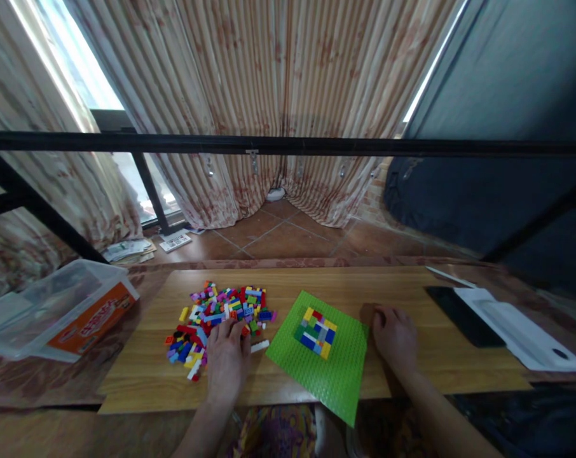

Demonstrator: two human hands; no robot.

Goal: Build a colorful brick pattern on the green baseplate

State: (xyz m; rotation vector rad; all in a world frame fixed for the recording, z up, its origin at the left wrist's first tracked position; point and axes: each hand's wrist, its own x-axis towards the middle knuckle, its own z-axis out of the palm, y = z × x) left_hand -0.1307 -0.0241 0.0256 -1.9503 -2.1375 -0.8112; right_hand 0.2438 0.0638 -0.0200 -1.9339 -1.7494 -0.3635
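On the left half of the wooden table lies a loose pile of colourful toy building bricks (224,304). My left hand (227,362) reaches over the near side of this pile, palm down, fingers apart and bent among the bricks; a red brick (245,331) is close to its thumb and index finger. Beside that hand is a long white brick (260,346). A green baseplate (338,378) sits slightly turned in the middle, carrying a low, roughly square block of mixed-colour bricks (316,333). Just right of the plate my right hand (395,337) rests on the table, fingers curled, with nothing visible in it.
A clear plastic box (92,286) with an orange label stands left of the table. At the right end lie a dark green board (464,316) and a white plastic piece (521,327). A black metal bar (288,145) crosses beyond the table, before the curtains (288,76).
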